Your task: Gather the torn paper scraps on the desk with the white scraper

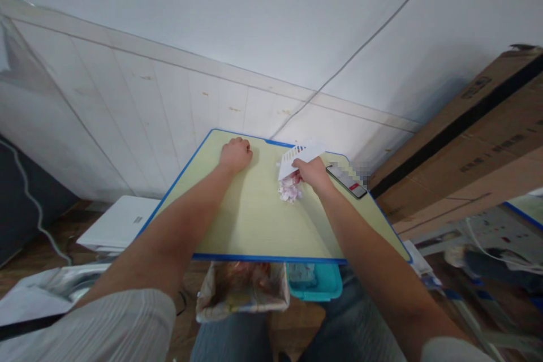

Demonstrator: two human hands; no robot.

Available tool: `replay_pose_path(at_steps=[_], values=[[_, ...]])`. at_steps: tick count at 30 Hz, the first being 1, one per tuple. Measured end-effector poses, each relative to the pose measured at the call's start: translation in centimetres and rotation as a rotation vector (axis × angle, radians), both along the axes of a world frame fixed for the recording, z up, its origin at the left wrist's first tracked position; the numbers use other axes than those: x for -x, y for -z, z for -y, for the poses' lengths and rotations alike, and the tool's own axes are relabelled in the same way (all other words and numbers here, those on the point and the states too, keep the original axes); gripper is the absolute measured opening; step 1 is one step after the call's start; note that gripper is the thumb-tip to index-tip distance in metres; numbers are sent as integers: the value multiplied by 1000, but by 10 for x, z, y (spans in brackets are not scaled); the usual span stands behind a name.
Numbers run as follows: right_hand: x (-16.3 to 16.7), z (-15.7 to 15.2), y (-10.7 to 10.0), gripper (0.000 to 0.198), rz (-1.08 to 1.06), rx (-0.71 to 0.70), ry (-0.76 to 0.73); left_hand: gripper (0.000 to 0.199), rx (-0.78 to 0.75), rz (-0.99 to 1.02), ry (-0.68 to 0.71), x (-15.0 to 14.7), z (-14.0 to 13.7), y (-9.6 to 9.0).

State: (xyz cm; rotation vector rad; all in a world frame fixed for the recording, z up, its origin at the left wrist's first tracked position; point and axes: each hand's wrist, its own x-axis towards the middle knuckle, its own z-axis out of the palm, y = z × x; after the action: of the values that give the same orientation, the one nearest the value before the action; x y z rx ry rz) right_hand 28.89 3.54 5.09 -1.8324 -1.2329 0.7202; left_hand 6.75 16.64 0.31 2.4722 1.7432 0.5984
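My right hand [313,172] pinches a white card [292,159] with a row of slots along one edge, tilted above the right half of a yellow tabletop [254,220]. Just under the card, a small heap of pinkish-white scraps [291,190] lies on the surface, partly covered by card and fingers. At the far left of the tabletop my left hand [236,155] rests with its fingers curled in; whatever they hold, if anything, is hidden. A phone [347,181] with a lit screen lies to the right of my right hand, near the blue edge.
Below the front edge are a fabric-lined basket [242,305] and a turquoise plastic tub [316,288]. Large cardboard boxes [462,141] lean at the right. A wall [169,102] stands behind the table, and a white box [121,223] sits lower left.
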Motion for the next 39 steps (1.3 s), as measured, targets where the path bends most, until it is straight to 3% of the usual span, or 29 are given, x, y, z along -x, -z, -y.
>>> replay_pose_path(at_steps=[4,9,15,19,23,29,34,39], values=[[9,-32,5,7,-12,57,0,41,-6,-68,-5,-1,-1,0],[0,-41,14,51,-43,126,15,41,-6,-81,-13,-1,-2,0],[-28,-11,-2,3,-103,-53,9,43,-8,-115,-11,-1,0,-2],[-40,26,-5,9,-140,-193,-95,42,-7,-103,-20,-1,0,-2],[-46,58,8,18,-137,-243,-251,40,-3,-67,-29,-2,0,0],[-52,58,24,36,3,-231,-544,35,-27,-63,-35,0,1,3],[-58,47,35,46,9,-304,-478,35,-53,-119,-16,3,1,6],[-53,65,46,46,38,-322,-478,35,-38,-113,-26,9,-6,9]])
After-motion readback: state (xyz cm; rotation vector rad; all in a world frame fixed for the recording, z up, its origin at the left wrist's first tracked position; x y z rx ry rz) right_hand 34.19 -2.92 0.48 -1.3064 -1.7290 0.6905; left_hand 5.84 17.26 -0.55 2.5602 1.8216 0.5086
